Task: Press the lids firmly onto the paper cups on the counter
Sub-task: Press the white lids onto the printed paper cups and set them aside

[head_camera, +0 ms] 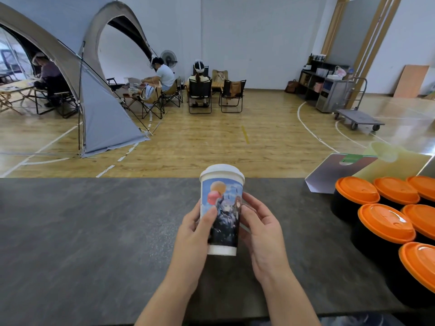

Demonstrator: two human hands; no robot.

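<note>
Left hand (196,228) and right hand (263,228): both curled round a tall tapered paper cup (221,215), glossy cartoon print, domed white lid (222,171) seated on top, above the counter's middle. Counter (94,231): matte mottled grey stone. Right: clustered black cups (372,234) with ridged orange lids (386,222). Beyond: wood floor (211,142), grey fabric tent (103,114).

You see one printed paper cup (221,215) with one white lid (222,171), six black cups with orange lids (386,222), and your two hands (263,228).
</note>
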